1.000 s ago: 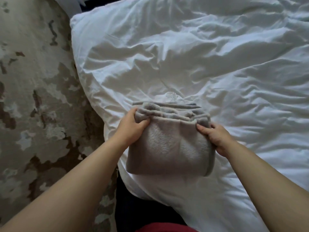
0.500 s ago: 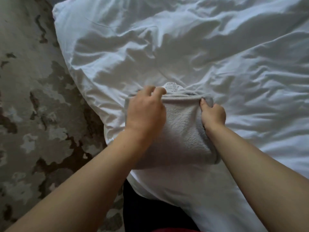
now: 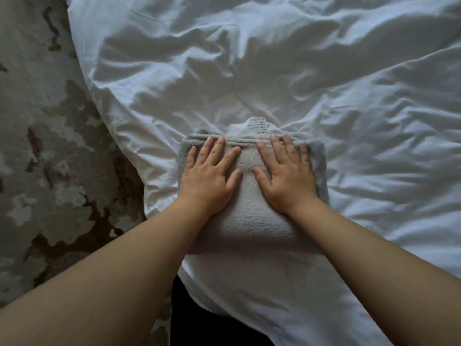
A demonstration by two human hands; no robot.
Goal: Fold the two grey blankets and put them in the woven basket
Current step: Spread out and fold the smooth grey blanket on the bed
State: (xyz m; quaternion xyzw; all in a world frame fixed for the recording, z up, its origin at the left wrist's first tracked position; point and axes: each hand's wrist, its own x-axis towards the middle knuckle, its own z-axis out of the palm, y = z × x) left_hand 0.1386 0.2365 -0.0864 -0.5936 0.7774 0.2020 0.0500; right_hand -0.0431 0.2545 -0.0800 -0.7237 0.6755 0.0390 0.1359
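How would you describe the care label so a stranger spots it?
Start at the crumpled white duvet. Near its edge, the left hand and right hand press a folded grey blanket; the care label pokes out past its far edge. It alone carries small dark print.

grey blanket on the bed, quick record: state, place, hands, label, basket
blanket: grey fleece blanket, folded into a thick pad
place: on rumpled white duvet, near its edge by mottled beige rug
left hand: flat on top, fingers straight
right hand: flat on top, fingers straight
label: white care tag sticks out at far edge
basket: not in view
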